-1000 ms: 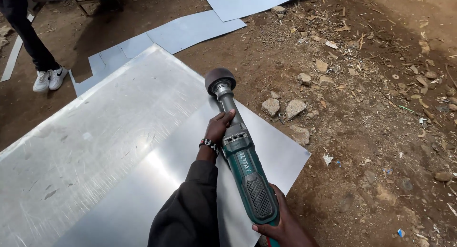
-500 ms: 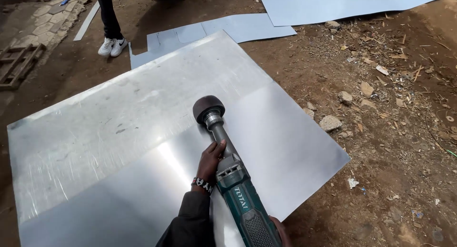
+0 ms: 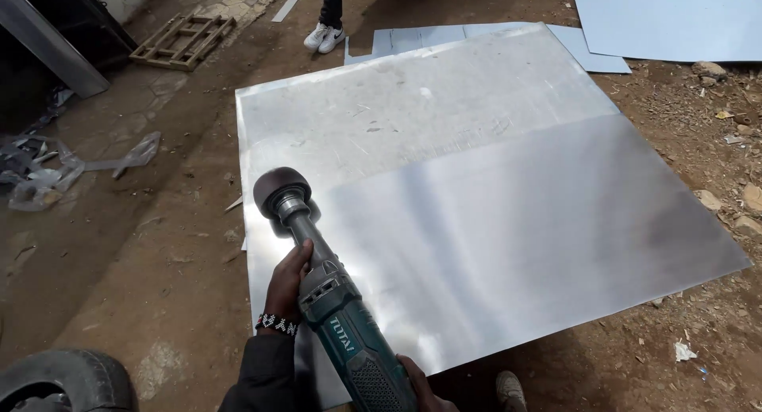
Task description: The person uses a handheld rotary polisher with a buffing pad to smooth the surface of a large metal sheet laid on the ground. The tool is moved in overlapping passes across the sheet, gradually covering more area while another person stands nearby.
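Observation:
A teal and grey hand-held power polisher [image 3: 337, 317] points away from me, its dark round drum head [image 3: 280, 191] over the left edge of a large shiny metal sheet [image 3: 508, 190] lying on the dirt. My left hand [image 3: 287, 285], with a beaded wristband, grips the tool's neck just behind the head. My right hand [image 3: 421, 384] holds the rear handle at the bottom edge of the view, mostly hidden. The near half of the sheet looks brushed and duller than the far half.
Another person's legs in white shoes [image 3: 324, 36] stand beyond the sheet. More metal sheets [image 3: 675, 19] lie at the back right. A wooden pallet [image 3: 184, 40] sits far left, plastic scraps [image 3: 48, 174] left, a tyre [image 3: 63, 380] bottom left, stones [image 3: 742, 209] right.
The view has swung left, so the sheet now lies mostly right of the tool. The polisher head has moved from the sheet's right side across to its left edge. Both hands keep their grip.

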